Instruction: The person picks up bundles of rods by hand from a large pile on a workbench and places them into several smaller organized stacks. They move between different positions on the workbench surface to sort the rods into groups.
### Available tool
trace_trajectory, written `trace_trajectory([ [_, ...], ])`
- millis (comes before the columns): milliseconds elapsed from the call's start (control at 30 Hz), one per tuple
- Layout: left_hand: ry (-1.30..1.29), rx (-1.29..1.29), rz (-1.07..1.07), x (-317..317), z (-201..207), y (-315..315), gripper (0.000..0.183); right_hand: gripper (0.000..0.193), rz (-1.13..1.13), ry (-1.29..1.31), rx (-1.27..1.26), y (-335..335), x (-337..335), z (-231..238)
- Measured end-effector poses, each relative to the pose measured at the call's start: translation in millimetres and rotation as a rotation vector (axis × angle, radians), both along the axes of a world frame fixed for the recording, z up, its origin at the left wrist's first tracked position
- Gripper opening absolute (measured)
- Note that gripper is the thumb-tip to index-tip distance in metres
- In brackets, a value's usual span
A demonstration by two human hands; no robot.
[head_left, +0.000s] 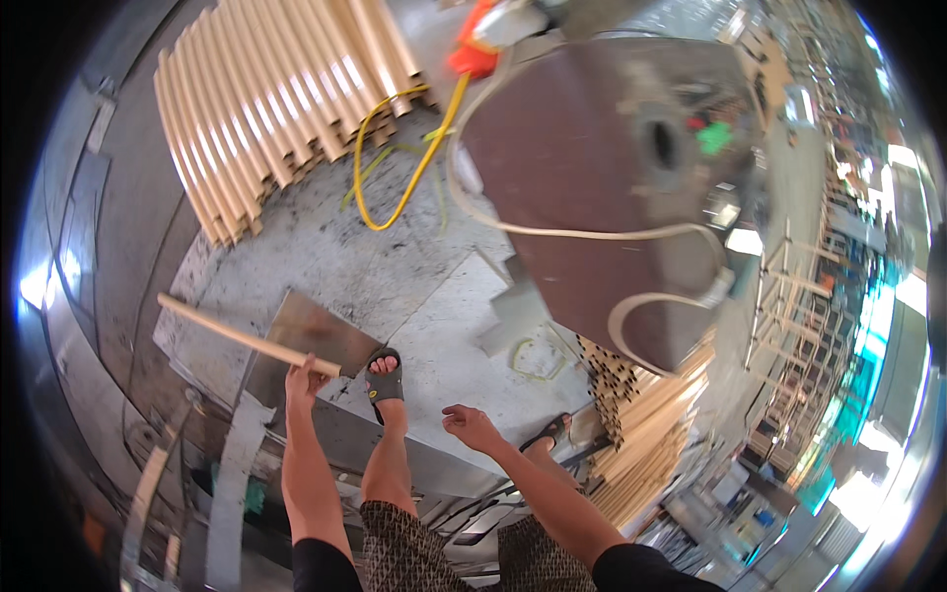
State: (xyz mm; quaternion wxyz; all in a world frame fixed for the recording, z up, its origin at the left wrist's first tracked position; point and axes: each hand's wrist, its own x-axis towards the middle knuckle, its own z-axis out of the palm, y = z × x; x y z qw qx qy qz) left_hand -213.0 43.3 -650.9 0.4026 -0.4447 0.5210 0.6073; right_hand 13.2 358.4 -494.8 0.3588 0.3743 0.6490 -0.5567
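My left hand (308, 380) grips a long, slim tan tube (232, 336) close to its right end. The tube slants up to the left, above a bare metal plate (306, 331). Held out over the grey floor sheets, my right hand (472, 428) has loosely bent fingers and nothing visible in them. At the far left lies a row of glossy tan tubes (276, 94), side by side. A second bundle of tan tubes (656, 434), its hollow ends facing me, is to the right of my right hand.
A brown-topped table (582, 148) stands at the far right with a pale strap or hose (612, 234) looped over it. A yellow hose (395, 212) runs from a blurred orange-red object (473, 49). My sandalled feet (385, 380) are on the metal floor sheets. Racks (789, 296) line the right.
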Motion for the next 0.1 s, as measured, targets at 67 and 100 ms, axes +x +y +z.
trace_trajectory([
  [67,0.136,0.128,0.079,1,76,3,0.049,0.04,0.147,0.002,0.061,4,-7,34],
  [100,0.161,0.135,0.052,-21,100,9,0.049,0.041,0.226,0.013,0.088,5,-15,53],
])
